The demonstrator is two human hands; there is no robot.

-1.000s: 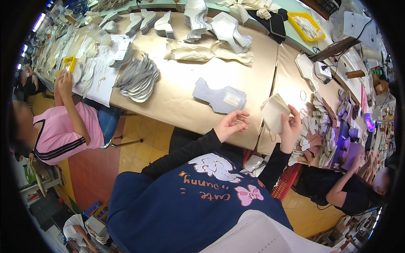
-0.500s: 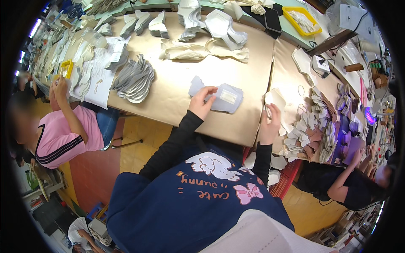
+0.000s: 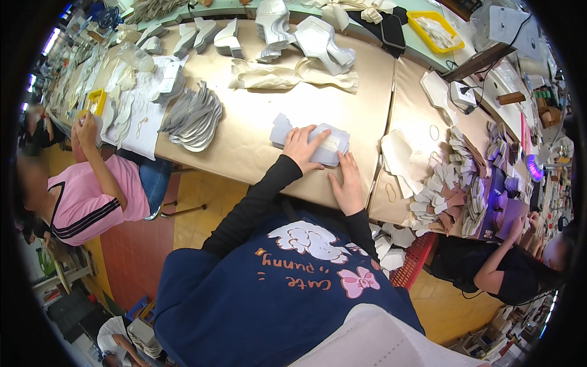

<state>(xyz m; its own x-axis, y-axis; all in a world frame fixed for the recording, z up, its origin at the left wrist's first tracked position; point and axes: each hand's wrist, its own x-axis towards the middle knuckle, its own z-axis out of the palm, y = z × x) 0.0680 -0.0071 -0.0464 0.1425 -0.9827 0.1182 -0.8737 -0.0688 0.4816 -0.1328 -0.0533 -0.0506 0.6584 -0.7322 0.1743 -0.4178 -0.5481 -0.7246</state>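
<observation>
A flat, light grey cut piece (image 3: pixel 280 129) lies on the table in front of me, with a pale rectangular patch on its right part. Across its middle rests my left hand (image 3: pixel 299 148), fingers spread and stretched out, covering part of it. My right hand (image 3: pixel 348 185) is at the right edge of the same piece, its fingertips touching it, thumb apart and fingers extended. Whether the piece is a single layer or several is hard to tell under the fingers. To the right, away from both hands, lie cream sheet pieces (image 3: pixel 398 160).
A fanned grey stack (image 3: pixel 194 119) lies left, cream strips (image 3: pixel 293 76) and shaped stacks (image 3: pixel 273 27) beyond. Right are rubber bands (image 3: pixel 391 192), piled scraps (image 3: pixel 437 189) and a red basket (image 3: pixel 416 260). Co-workers sit at left and right; a phone (image 3: pixel 393 30) lies at the back.
My right hand has moved left from the cream pieces to the grey piece's edge. My left hand has shifted slightly right and spread flatter over the grey piece.
</observation>
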